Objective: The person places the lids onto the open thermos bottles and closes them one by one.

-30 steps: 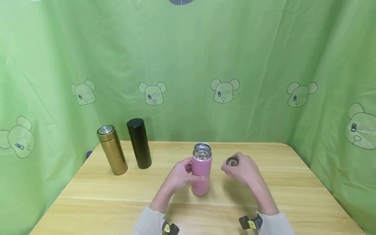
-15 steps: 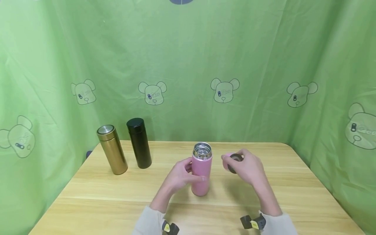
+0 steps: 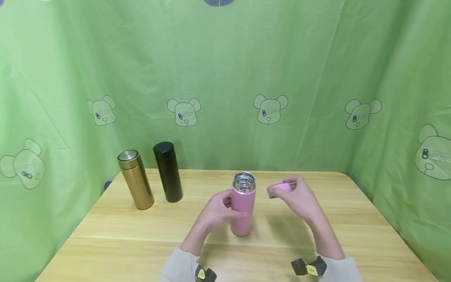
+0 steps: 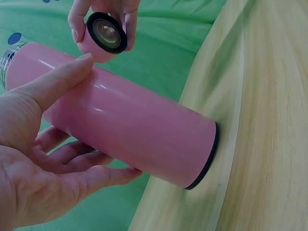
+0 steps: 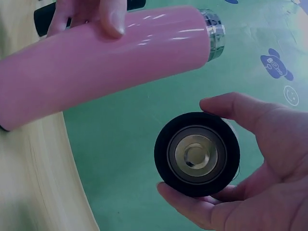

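Observation:
A pink thermos bottle (image 3: 242,209) stands upright on the table, its steel mouth uncovered. My left hand (image 3: 218,211) holds its body from the left, thumb across the front, seen close up in the left wrist view. To the right of the bottle and above the table, my right hand (image 3: 299,197) pinches the pink lid (image 3: 282,188) between thumb and fingers. In the right wrist view the underside of the lid (image 5: 196,154) shows, with a black ring and a pale round centre. The lid and the bottle are apart.
On the left of the table stand a gold thermos (image 3: 136,182) and a black thermos (image 3: 168,174), both with lids on. The wooden table (image 3: 141,246) ends at the back against a green curtain (image 3: 225,58) printed with bear heads.
My right hand has moved slightly right and turned the lid, so its dark underside no longer faces the head camera. The left hand and the bottle have stayed put.

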{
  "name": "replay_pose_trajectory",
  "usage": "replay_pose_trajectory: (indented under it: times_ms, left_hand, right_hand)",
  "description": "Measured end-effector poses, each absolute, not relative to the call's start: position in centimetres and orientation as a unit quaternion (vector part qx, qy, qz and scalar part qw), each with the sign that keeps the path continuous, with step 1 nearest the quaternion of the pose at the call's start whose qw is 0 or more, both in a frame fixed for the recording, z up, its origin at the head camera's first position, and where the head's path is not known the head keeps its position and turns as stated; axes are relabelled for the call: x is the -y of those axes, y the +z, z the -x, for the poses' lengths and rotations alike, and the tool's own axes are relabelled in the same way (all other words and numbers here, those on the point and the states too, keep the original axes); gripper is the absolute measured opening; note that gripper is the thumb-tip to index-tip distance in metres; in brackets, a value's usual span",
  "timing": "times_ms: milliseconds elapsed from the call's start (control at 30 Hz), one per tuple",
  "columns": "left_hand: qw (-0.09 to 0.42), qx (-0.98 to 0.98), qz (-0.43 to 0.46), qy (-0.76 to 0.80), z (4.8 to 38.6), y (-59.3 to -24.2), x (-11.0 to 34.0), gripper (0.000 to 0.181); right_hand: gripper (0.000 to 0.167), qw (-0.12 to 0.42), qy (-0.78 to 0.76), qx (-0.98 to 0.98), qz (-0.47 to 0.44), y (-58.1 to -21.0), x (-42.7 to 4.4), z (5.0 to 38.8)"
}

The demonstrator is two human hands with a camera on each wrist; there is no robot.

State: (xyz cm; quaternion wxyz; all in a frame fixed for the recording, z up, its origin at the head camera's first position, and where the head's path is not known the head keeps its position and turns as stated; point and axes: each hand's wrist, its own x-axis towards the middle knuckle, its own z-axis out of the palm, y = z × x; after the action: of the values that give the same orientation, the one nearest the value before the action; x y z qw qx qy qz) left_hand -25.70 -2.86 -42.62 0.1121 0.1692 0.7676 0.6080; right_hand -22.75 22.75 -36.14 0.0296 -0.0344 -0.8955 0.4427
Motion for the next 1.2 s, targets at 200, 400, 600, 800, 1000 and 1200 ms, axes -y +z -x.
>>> replay_pose_trajectory:
  times_ms: [200,400,600,800,1000,1200]
  left_hand:
    - [0.111,-0.767,-0.167,0.61,25.7,-42.6,2.7,0.078]
    - [0.113,-0.762,-0.171,0.614,25.6,-42.6,2.3,0.076]
    - [0.12,-0.751,-0.173,0.625,25.4,-42.5,2.2,0.078]
    - [0.125,-0.751,-0.175,0.625,25.2,-42.3,2.2,0.081]
    - [0.125,-0.759,-0.187,0.611,25.3,-42.4,2.4,0.077]
    - [0.12,-0.781,-0.19,0.582,25.6,-42.6,2.5,0.071]
  right_hand:
    - [0.08,0.019,0.436,0.9,0.023,-36.1,-22.8,22.8]
    - [0.08,0.011,0.449,0.893,0.031,-35.7,-22.8,22.6]
    - [0.083,0.028,0.452,0.891,0.046,-35.3,-22.8,22.2]
    - [0.085,0.041,0.457,0.888,0.037,-35.0,-22.8,22.0]
    - [0.083,0.056,0.472,0.88,0.013,-34.8,-22.5,21.8]
    - [0.082,0.081,0.488,0.869,0.007,-34.6,-22.1,21.4]
